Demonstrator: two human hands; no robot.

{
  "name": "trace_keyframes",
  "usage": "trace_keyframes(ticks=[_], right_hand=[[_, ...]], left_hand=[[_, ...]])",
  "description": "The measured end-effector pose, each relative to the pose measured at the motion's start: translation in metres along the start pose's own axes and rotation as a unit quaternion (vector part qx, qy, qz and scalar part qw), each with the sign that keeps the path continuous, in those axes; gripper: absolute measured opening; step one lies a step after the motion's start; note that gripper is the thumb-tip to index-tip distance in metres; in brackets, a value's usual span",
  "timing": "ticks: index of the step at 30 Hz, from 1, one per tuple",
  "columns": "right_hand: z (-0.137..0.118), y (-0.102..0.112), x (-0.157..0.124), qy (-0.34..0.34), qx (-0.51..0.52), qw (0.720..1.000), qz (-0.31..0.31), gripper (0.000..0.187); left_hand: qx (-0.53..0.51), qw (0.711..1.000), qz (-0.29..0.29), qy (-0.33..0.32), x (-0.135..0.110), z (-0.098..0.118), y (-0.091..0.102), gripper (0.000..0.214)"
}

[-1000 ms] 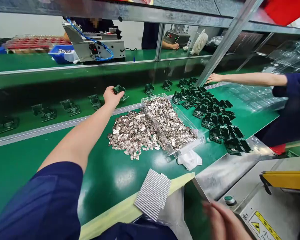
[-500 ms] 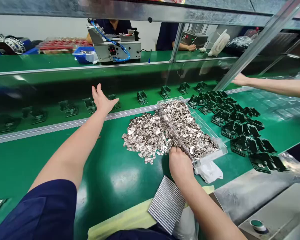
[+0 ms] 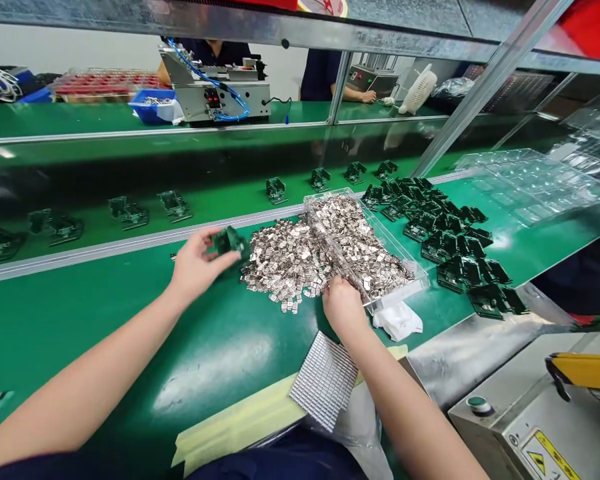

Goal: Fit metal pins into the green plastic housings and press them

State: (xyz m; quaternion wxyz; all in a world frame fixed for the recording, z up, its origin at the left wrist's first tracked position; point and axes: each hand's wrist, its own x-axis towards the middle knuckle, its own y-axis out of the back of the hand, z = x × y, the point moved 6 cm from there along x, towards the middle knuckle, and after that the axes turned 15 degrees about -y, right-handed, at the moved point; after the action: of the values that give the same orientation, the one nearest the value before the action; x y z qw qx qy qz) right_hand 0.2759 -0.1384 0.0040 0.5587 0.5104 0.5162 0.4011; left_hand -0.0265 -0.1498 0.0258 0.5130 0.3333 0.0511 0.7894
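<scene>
Presently, your left hand [image 3: 195, 265] grasps a board [image 3: 230, 244] between thumb and fingers, near the far edge of the worktop [image 3: 220, 327]. Your right hand [image 3: 346, 308], fingers curled, is at the pieces [image 3: 280, 257], beside the tray's [image 3: 403, 293] near left corner; its grip cannot be determined.

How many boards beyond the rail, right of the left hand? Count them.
4: one board behind the metal heap, one behind the clear box, two rightward. The post may hide others.
</scene>
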Motion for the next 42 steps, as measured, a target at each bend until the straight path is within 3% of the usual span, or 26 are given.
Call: trace_keyframes(ticks=[4, 7, 11, 18, 22, 27, 29, 30, 33, 34, 35, 38, 42], right_hand=[[0.003, -0.001, -0.002, 0.034, 0.043, 0.998, 0.001, 0.019], [0.008, 0.001, -0.008, 0.048, 0.062, 0.997, 0.008, 0.024], [0.008, 0.002, -0.011, 0.040, 0.062, 0.997, 0.012, 0.020], [-0.009, 0.000, 0.006, 0.027, 0.084, 0.996, -0.006, 0.011], [-0.010, 0.003, 0.010, 0.023, 0.120, 0.992, -0.009, 0.006], [0.010, 0.017, -0.013, 0.035, 0.226, 0.973, 0.006, 0.017], [0.021, 0.021, -0.030, 0.038, 0.311, 0.949, -0.019, 0.021], [0.027, 0.021, -0.041, 0.038, 0.381, 0.923, -0.045, 0.022], [0.042, 0.021, -0.073, 0.033, 0.595, 0.795, -0.113, 0.027], [0.045, 0.021, -0.083, 0.033, 0.635, 0.763, -0.117, 0.027], [0.047, 0.021, -0.092, 0.037, 0.653, 0.748, -0.109, 0.025], [0.052, 0.018, -0.115, 0.038, 0.669, 0.741, -0.046, 0.016], [0.047, 0.011, -0.130, 0.023, 0.646, 0.762, 0.021, 0.013]], left_hand=[[0.034, 0.990, -0.121, 0.069, -0.099, 0.021, 0.013, 0.069], [0.074, 0.981, -0.173, 0.046, -0.132, 0.026, 0.015, 0.089], [0.120, 0.970, -0.213, 0.004, -0.141, 0.024, 0.011, 0.104], [0.117, 0.978, -0.172, 0.036, -0.140, 0.021, 0.014, 0.089], [-0.048, 0.991, -0.097, 0.085, -0.140, 0.031, 0.010, 0.072], [-0.264, 0.951, -0.053, 0.152, -0.131, 0.063, -0.022, 0.060], [-0.297, 0.941, -0.042, 0.156, -0.126, 0.078, -0.038, 0.058], [-0.308, 0.938, -0.041, 0.156, -0.125, 0.086, -0.047, 0.057], [-0.356, 0.920, -0.057, 0.152, -0.127, 0.106, -0.073, 0.055], [-0.374, 0.913, -0.062, 0.150, -0.129, 0.111, -0.080, 0.055], [-0.387, 0.907, -0.068, 0.149, -0.132, 0.116, -0.086, 0.055], [-0.401, 0.903, -0.078, 0.135, -0.141, 0.123, -0.094, 0.058], [-0.381, 0.915, -0.079, 0.103, -0.150, 0.130, -0.089, 0.057]])
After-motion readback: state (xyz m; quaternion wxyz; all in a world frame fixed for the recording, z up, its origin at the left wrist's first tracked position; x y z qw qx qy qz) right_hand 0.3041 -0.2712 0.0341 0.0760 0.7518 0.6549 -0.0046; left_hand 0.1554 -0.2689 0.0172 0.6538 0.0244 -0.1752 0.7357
